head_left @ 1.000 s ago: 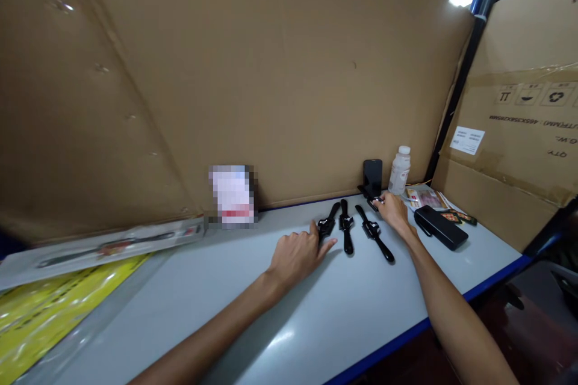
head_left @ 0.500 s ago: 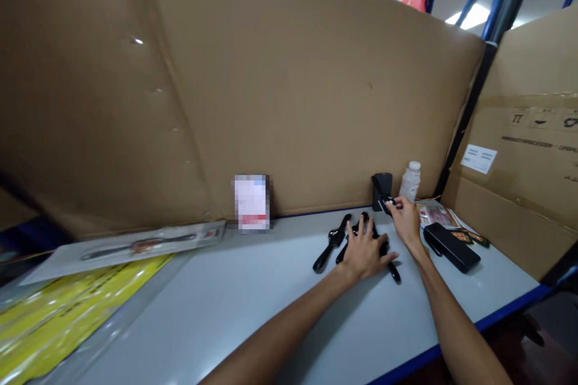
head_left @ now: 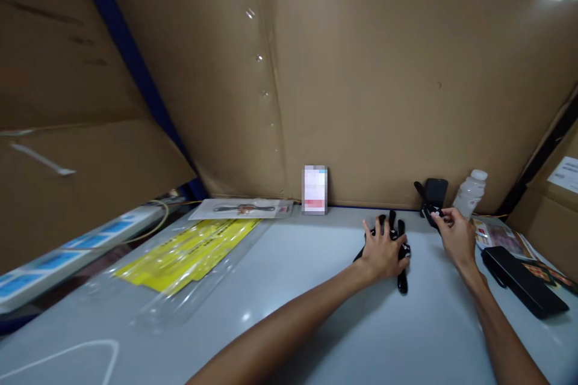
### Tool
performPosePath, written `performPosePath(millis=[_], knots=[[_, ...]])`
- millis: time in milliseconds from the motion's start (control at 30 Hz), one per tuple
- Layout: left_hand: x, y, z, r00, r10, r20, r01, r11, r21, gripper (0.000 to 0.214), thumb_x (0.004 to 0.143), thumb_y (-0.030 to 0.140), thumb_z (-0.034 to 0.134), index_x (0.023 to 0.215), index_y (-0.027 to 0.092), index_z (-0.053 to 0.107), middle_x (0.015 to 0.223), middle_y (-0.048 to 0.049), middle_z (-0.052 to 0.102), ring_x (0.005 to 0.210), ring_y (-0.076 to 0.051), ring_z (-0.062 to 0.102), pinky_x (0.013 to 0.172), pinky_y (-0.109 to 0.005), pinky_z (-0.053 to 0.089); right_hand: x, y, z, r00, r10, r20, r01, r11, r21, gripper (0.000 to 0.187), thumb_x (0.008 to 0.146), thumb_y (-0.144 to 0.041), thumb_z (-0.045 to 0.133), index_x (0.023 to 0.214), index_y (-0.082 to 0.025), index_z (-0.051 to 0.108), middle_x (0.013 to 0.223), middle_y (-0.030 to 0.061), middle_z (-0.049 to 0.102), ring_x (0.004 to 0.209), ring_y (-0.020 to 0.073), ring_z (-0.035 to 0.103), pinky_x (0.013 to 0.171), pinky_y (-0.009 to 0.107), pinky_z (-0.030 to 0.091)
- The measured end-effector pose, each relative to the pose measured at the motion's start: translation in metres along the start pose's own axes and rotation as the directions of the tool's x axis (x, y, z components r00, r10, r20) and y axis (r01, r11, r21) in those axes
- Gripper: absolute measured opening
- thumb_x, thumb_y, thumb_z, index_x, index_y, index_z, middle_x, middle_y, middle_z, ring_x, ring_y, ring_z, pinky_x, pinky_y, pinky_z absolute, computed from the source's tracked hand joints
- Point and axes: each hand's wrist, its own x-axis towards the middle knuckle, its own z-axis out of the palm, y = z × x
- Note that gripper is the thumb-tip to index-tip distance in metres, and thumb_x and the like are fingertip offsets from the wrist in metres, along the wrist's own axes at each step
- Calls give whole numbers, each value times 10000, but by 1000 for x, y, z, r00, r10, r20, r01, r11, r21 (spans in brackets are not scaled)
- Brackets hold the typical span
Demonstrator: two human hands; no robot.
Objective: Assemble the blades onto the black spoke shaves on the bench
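Observation:
My left hand [head_left: 380, 249] lies with its fingers spread over several black spokeshaves [head_left: 402, 283] bunched on the table. Their handles stick out beyond the fingers, while their middles are mostly covered by the palm. Farther right, my right hand [head_left: 456, 234] pinches another black spokeshave [head_left: 428, 212] between thumb and fingers, one handle tilted up to the left. Right behind it a dark phone-like block [head_left: 436, 192] stands against the cardboard. A clear bottle with a white cap [head_left: 471, 192] is just behind the right hand.
A phone with a blurred screen [head_left: 315, 190] leans on the cardboard wall [head_left: 352, 84]. Left on the table [head_left: 316, 271] lie a packaged tool [head_left: 244, 209] and yellow sheets in clear plastic [head_left: 189, 252]. A black case [head_left: 524, 281] and printed papers [head_left: 503, 239] lie at the right.
The view has turned left. The spokeshave that lay apart on the left is now bunched with the others under my left hand. The spokeshave in my right hand now has a handle raised leftward.

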Motion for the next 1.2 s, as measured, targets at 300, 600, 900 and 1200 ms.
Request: performPosePath(millis=[300, 600, 900, 1200], knots=[[-40, -39, -6, 984, 145, 107, -140, 989, -48, 660, 970, 334, 621, 1601, 285, 434, 1717, -178, 273, 1588, -456, 182, 1223, -728, 207, -10, -14, 1, 997, -40, 67, 38, 999, 32, 590, 892, -758, 489, 905, -199, 676, 781, 111, 734, 669, 250, 632, 666, 355, 452], [-32, -74, 12, 944, 330, -21, -330, 944, -10, 509, 1038, 341, 566, 1538, 294, 488, 1681, -134, 374, 1572, -427, 264, 1222, -700, 286, -17, -29, 0, 982, -49, 181, 55, 998, -25, 306, 947, -442, 513, 992, -201, 696, 884, 81, 733, 760, 232, 639, 710, 335, 451], [0, -101, 13, 870, 488, -67, -490, 872, -6, 399, 1100, 421, 467, 1446, 253, 574, 1639, -132, 450, 1552, -367, 341, 1244, -642, 306, -19, -39, -4, 973, 23, 230, 9, 991, -135, 155, 965, -275, 616, 1073, -202, 701, 992, 71, 750, 843, 225, 668, 736, 314, 432], [42, -128, 11, 838, 526, -145, -527, 849, 36, 384, 1062, 388, 493, 1390, 273, 658, 1557, -103, 552, 1482, -360, 439, 1201, -628, 358, -17, -44, -8, 951, 76, 301, -20, 983, -185, 147, 991, -274, 638, 1106, -216, 709, 1054, 73, 758, 915, 221, 682, 726, 301, 424]])
